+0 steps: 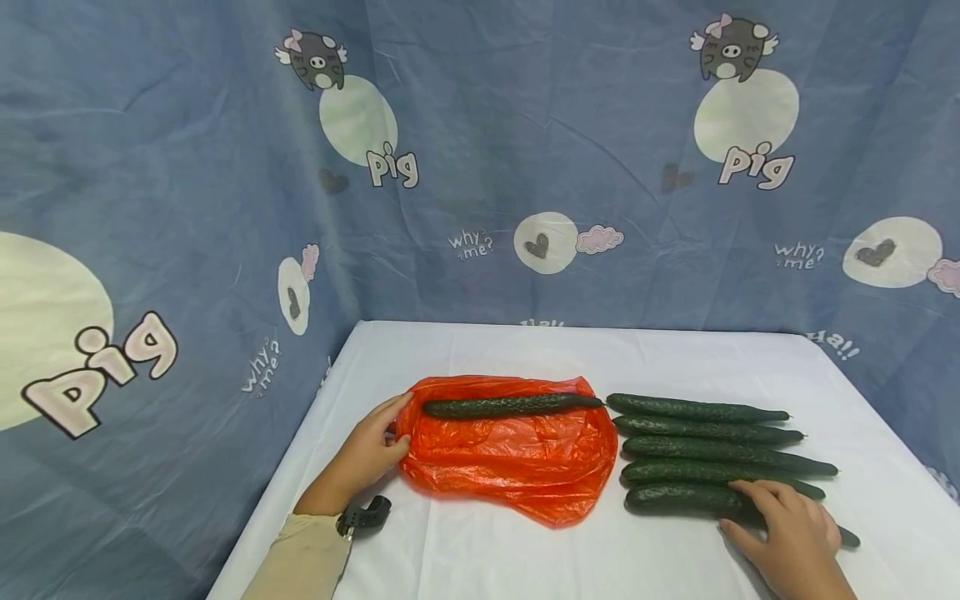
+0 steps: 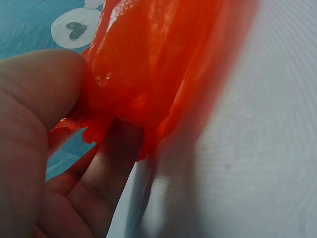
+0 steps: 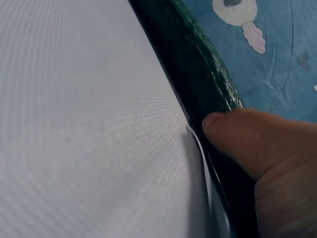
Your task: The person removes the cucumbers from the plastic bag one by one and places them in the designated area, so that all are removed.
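A red plastic bag (image 1: pixel 510 467) lies flat on the white-covered table, with one long dark green cucumber (image 1: pixel 513 406) along its far side. My left hand (image 1: pixel 367 450) pinches the bag's left edge; in the left wrist view the thin plastic (image 2: pixel 143 64) bunches between thumb and fingers. To the right of the bag, several cucumbers lie side by side in a row. My right hand (image 1: pixel 795 533) grips the nearest cucumber (image 1: pixel 678 500) toward its right end. The right wrist view has the thumb (image 3: pixel 235 131) against its dark skin; the other fingertips are hidden there.
The table (image 1: pixel 480 558) wears a white cloth. Behind it and at its left hangs a blue curtain (image 1: pixel 465 108) printed with pigs and lettering. A black strap device (image 1: pixel 365 514) sits on the left wrist.
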`<state>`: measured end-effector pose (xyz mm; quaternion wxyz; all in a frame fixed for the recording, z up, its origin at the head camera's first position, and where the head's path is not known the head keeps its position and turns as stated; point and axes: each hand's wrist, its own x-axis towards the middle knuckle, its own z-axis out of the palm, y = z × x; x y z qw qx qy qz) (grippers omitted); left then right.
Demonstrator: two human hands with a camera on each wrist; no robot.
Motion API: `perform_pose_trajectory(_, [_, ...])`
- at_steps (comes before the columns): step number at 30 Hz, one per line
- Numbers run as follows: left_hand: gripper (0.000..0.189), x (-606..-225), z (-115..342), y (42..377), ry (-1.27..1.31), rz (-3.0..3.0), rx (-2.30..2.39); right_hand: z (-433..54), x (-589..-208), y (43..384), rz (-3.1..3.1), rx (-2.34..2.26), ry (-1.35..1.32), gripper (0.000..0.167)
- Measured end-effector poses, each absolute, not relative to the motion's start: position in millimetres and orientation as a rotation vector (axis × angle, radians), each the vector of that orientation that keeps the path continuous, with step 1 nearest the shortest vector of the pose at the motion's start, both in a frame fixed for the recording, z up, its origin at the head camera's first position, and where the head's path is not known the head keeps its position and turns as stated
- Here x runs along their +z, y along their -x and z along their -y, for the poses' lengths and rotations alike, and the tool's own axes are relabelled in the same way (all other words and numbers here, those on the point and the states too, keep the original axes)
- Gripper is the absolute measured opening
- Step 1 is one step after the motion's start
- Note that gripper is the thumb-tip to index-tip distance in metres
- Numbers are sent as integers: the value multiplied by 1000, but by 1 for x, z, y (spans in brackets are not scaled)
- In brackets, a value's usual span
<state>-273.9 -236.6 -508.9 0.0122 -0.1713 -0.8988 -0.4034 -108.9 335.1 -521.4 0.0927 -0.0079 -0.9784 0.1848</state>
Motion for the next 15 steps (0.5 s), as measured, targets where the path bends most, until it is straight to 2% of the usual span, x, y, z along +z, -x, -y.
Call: perform_pose_trajectory(15, [76,-511,236,276,537,2807,-1239,-326,-523,108,2681,595,-119,45])
